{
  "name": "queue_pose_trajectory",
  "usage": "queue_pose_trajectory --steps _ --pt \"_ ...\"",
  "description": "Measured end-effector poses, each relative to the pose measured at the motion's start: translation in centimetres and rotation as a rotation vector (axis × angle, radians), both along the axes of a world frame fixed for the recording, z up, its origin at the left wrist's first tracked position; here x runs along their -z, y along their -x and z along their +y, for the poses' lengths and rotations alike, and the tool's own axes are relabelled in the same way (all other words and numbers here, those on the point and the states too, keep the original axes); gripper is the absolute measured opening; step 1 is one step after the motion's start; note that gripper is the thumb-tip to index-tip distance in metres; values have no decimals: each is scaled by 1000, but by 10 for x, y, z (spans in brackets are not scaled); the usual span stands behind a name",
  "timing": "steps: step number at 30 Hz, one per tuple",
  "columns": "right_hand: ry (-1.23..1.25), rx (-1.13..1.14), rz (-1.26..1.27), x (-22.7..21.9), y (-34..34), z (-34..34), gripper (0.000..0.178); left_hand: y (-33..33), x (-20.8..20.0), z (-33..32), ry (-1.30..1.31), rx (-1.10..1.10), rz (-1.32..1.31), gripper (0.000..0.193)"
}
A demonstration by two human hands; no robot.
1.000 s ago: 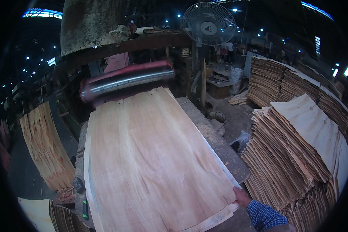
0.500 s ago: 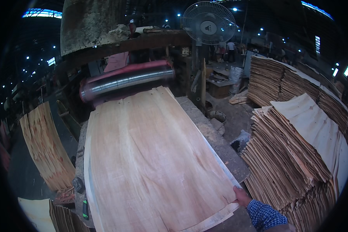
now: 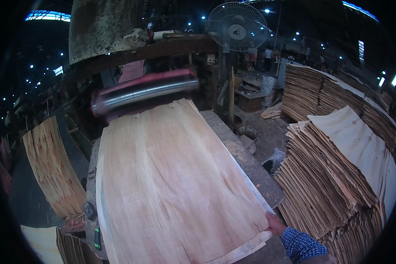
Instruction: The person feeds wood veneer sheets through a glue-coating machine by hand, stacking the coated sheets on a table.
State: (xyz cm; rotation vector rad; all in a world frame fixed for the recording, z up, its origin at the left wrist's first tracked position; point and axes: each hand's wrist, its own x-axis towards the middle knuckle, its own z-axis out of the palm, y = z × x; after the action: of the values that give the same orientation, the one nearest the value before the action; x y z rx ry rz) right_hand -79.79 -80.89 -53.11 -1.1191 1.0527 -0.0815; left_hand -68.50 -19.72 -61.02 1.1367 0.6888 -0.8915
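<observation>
A large, pale wood veneer sheet [image 3: 176, 176] lies flat before me, with edges of other sheets showing beneath its sides and near end. My right hand [image 3: 275, 223], in a blue checked sleeve, grips the sheet's near right corner, thumb on top and the fingers hidden below. My left hand is out of the picture. Past the sheet's far end sits a shiny metal roller [image 3: 145, 93] with a pink-coated roller [image 3: 141, 81] right behind it.
Tall veneer stacks [image 3: 321, 176] stand close on my right. A green-and-black utility knife [image 3: 97, 238] lies at the worktable's left edge. Another veneer piece [image 3: 53, 165] leans at left. A fan [image 3: 237, 28] is mounted beyond the rollers, near a bucket [image 3: 247, 133] on the floor.
My right hand and the veneer sheet stay in place. Only a distant person in the background has shifted slightly to the right.
</observation>
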Motion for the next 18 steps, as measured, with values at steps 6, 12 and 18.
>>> queue_pose_trajectory --steps 6,12,18 --pt "-5 12 -38 11 0 -3 52 1 -25 -18 -28 -45 -2 67" --pt "16 6 -23 -2 0 2 51 5 -76 -46 -33 -158 -87 54" --pt "9 -18 -99 10 1 -5 50 8 -106 -56 -14 -178 -139 36"
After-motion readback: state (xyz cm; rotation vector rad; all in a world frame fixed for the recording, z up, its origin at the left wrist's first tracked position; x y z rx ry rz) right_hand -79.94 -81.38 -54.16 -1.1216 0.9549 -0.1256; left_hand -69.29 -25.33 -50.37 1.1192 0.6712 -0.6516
